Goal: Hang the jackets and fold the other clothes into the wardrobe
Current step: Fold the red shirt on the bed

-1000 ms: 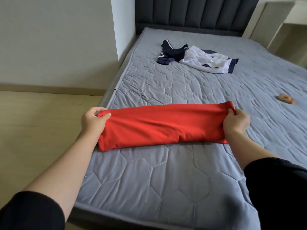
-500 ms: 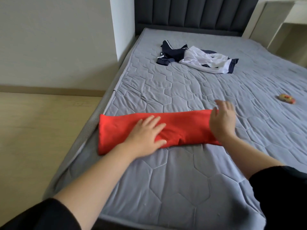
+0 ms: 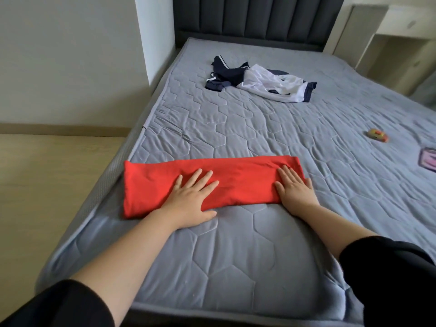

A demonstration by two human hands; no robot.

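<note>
Item: red garment (image 3: 245, 178), folded into a long narrow band, lying flat across the near left part of the grey quilted mattress (image 3: 236, 260), its left end at the mattress edge. Left hand (image 3: 192, 201): palm down on the band's near edge left of its middle, fingers straight and spread, pointing toward 1 o'clock, thumb lying on the mattress. Right hand (image 3: 295, 192): palm down on the band's right end, fingers straight and only slightly parted, pointing toward 12 o'clock; neither hand pinches the cloth. Both forearms bare, black sleeves at the lower corners. Navy-and-white garment (image 3: 264, 83): crumpled heap, well apart from the band, toward 12 o'clock of it near the dark padded headboard (image 3: 247, 17). Small toy car (image 3: 377, 135): on the mattress toward 2 o'clock of the right hand. Pink object (image 3: 428, 160) (cut off by the frame, kind unclear): at 3 o'clock. Wooden floor (image 3: 47, 185): at 9 o'clock.
</note>
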